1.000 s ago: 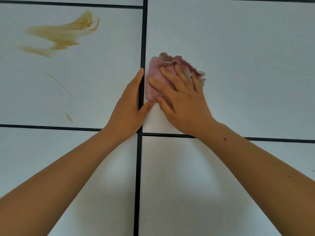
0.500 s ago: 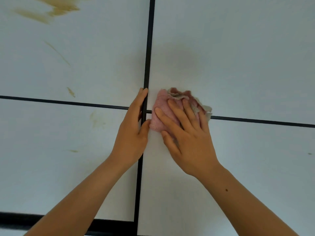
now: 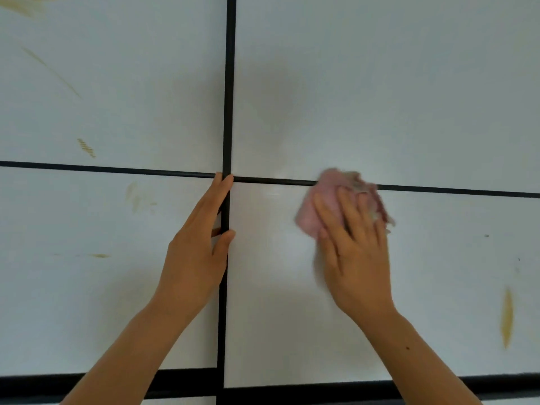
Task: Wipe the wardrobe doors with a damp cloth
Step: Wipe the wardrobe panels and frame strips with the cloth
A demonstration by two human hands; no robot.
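Observation:
The white wardrobe doors (image 3: 380,83) fill the view, split by a black vertical gap and black horizontal strips. My right hand (image 3: 353,252) presses a crumpled pink cloth (image 3: 318,206) flat against the right door, just below the horizontal strip; the hand and cloth are motion-blurred. My left hand (image 3: 198,249) lies flat on the left door's edge, fingers extended, thumb across the vertical gap, holding nothing. Yellow-brown smears mark the left door (image 3: 86,147) and a streak sits low on the right door (image 3: 508,317).
A thick black bottom rail (image 3: 292,390) runs along the lower edge of the doors. More faint stains sit on the lower left panel (image 3: 137,197) and at the top left corner (image 3: 17,7).
The cloth and my right hand have slid down and then to the right along the horizontal strip. My left hand has moved down the door edge. The view has dropped lower.

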